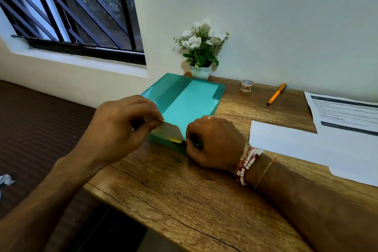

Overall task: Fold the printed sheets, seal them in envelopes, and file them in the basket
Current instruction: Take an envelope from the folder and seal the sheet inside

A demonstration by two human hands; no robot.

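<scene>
Hands meet at the near edge of a flat teal plastic basket (pixel 196 96), which lies at the far left of a wood-grain desk (pixel 184 196), just in front of a small white pot of white artificial flowers (pixel 201 47). The left hand (pixel 122 125) has its fingers curled, and its thumb and fingertips pinch the upper edge of a pale, greyish piece of folded paper (pixel 170 131) that stands tilted over the basket's near rim. A yellow strip (pixel 176 139) shows along that paper's lower edge. The right hand (pixel 212 141), with a ring on one finger and beaded bracelets at the wrist, rests knuckles-up on the desk, its fingers curled tight against the paper's lower right corner; whether they actually grip it is hidden by the hand itself.

To the right, well apart from both hands, a long white envelope (pixel 286 143) lies flat, and a printed sheet with dark header bars (pixel 343 114) lies beyond it at the right edge. Near the far wall sit a small roll of patterned tape (pixel 247 85) and an orange pen (pixel 276 94).
</scene>
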